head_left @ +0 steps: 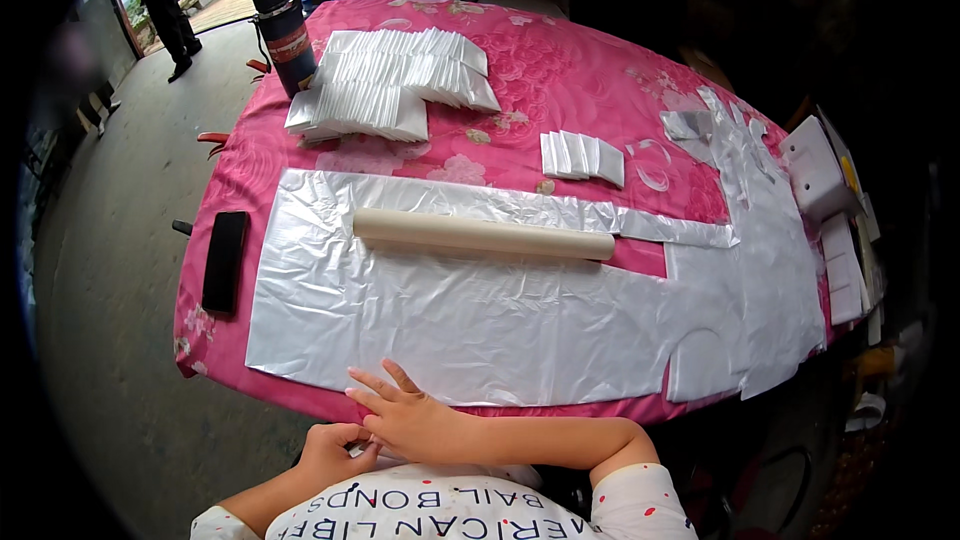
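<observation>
At the near table edge, close to my body, my left hand is closed in a pinch. Just beside and above it is my right hand, its outer fingers flared and its thumb side drawn in to the left fingertips. Something small and pale shows between them, too hidden to name. Beyond the hands lies a flat sheet of thin white plastic, wrinkled, with a long strip along its far side. A smooth beige tube rests across it. More white plastic bags lie spread out to the right.
Folded white plastic packets are piled at the far left, with a smaller row at centre. A dark thermos and a black phone stand and lie on the pink floral tablecloth. White boxes adjoin the right edge. A person is near the doorway.
</observation>
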A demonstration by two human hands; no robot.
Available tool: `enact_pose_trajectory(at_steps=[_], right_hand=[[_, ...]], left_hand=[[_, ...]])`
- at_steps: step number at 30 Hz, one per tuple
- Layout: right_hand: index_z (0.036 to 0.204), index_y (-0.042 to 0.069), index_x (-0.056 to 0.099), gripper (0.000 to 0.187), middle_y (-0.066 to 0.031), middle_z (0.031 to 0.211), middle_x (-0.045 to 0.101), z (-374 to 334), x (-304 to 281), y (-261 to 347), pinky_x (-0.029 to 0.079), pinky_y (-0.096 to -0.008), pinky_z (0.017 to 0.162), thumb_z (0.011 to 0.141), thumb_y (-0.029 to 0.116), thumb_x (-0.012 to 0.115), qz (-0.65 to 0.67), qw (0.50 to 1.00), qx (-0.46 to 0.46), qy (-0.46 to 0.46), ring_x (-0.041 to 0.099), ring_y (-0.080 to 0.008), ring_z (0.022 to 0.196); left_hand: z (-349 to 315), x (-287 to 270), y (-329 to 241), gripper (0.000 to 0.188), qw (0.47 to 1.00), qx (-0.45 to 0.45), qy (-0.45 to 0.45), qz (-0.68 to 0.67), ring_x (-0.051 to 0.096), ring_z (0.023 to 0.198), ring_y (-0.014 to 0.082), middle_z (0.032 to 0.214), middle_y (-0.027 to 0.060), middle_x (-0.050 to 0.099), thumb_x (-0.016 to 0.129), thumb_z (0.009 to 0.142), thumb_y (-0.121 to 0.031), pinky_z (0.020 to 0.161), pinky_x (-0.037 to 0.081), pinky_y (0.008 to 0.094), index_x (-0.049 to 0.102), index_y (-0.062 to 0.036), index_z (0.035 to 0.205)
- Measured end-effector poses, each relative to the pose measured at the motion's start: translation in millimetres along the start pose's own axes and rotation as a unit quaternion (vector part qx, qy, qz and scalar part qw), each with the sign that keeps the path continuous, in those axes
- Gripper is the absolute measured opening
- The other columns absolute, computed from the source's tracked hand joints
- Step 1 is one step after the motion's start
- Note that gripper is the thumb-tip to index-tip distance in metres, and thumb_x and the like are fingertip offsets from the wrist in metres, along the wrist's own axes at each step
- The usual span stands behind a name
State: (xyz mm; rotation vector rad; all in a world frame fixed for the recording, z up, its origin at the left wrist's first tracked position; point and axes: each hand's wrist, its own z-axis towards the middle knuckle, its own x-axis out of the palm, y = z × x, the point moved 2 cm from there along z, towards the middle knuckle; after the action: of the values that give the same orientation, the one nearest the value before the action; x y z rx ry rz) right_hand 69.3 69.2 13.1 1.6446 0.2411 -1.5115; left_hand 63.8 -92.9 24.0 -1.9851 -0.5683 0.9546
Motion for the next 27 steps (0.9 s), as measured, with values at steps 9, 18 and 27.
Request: enact_pose_trajectory(at_steps=[9, 18, 27], right_hand=[[0.089, 0.008, 0.065, 0.013, -0.003, 0.087, 0.063, -86, -138, -188, 0.04, -0.0331, 0.089, 0.081, 0.019, 0.067, 0.167, 0.872, 0.305, -0.345, 0.056, -0.0173, 0.093], [0.084, 0.001, 0.067, 0.023, -0.0064, 0.074, 0.066, -199, -180, -377, 0.046, -0.0292, 0.061, 0.075, 0.023, 0.068, -0.001, 0.699, 0.58, -0.419, 0.06, -0.0135, 0.068], [0.103, 0.004, 0.062, 0.04, -0.0135, 0.108, 0.06, -168, -184, -302, 0.042, -0.0384, 0.086, 0.074, 0.03, 0.068, -0.178, 0.775, 0.455, -0.401, 0.052, -0.0299, 0.104]], left_hand=[[35, -5, -30, 0.026, 0.975, 0.21, -0.045, 0.053, 0.064, 0.082, 0.0255, 0.093, 0.0132, 0.065, 0.069, 0.072, -0.006, 0.073, 0.051, 0.0302, 0.063, -0.0022, 0.097], [40, 6, -38, 0.024, 0.991, 0.125, 0.023, 0.03, 0.065, 0.087, 0.0249, 0.095, 0.0143, 0.066, 0.065, 0.073, -0.001, 0.077, 0.05, 0.0307, 0.063, -0.0004, 0.097], [55, 10, -39, 0.026, 0.985, 0.163, 0.026, 0.057, 0.065, 0.086, 0.0249, 0.098, 0.0145, 0.065, 0.064, 0.072, 0.001, 0.076, 0.051, 0.0306, 0.062, -0.0007, 0.098]])
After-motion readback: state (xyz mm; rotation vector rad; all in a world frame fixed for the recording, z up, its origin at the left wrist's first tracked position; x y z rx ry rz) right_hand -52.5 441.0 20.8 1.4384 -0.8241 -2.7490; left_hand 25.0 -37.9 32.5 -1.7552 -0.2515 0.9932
